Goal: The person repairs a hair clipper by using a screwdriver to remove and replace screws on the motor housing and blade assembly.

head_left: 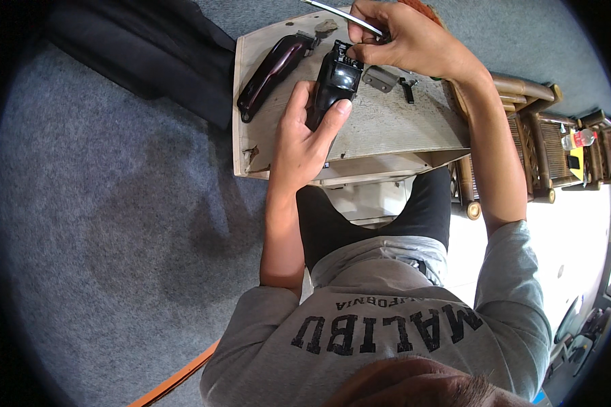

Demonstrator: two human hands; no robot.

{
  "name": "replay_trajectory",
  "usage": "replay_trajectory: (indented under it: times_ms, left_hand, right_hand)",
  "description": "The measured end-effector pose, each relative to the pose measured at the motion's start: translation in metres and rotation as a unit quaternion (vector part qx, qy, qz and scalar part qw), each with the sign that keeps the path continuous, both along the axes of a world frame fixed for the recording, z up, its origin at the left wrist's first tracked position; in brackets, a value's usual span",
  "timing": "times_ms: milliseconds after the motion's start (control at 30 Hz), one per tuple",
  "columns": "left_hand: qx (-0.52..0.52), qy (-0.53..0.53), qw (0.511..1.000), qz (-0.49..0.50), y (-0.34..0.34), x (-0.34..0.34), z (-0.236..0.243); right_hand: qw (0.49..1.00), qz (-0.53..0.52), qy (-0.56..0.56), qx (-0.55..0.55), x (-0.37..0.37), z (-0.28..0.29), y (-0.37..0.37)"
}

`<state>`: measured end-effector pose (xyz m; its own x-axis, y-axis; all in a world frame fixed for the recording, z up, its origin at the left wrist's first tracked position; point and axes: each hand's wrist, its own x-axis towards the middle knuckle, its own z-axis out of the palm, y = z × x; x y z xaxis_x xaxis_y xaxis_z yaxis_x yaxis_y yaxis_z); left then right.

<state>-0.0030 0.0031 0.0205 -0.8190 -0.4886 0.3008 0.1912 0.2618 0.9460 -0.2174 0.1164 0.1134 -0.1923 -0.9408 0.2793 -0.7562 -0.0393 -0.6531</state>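
Observation:
My left hand is wrapped round a black hair clipper, its blade end pointing away from me with small inner parts showing at the top. My right hand holds a thin screwdriver, its light shaft slanting up to the left. The right thumb and fingertips are at the clipper's head; whether they pinch a small part there I cannot tell. Left of the held clipper, a dark maroon clipper lies on the wooden table. Under my right wrist lie a grey metal blade piece and a small black part.
At the table's far right corner, an orange-brown object shows behind my right hand. Black cloth lies on the grey carpet to the left. Bamboo furniture stands on the right, with a plastic bottle on it.

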Motion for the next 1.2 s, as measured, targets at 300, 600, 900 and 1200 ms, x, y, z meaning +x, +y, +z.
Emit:
replay_trajectory:
  times_ms: [300,600,900,1200]
  left_hand:
    - [0.005,0.009,1.000,0.002,0.000,0.000,-0.003]
    - [-0.004,0.015,1.000,0.006,-0.002,0.000,-0.005]
    - [0.010,0.015,1.000,0.016,0.002,0.001,0.000]
    - [0.006,0.001,0.997,0.079,0.007,-0.002,-0.002]
  right_hand:
    - [1.000,-0.013,-0.021,0.015,-0.005,-0.008,0.000]
    - [0.996,0.010,-0.078,0.037,0.000,0.004,0.004]
    - [0.998,0.014,-0.049,0.028,-0.003,-0.005,0.000]
    - [0.972,-0.205,0.006,-0.110,0.015,-0.017,0.011]
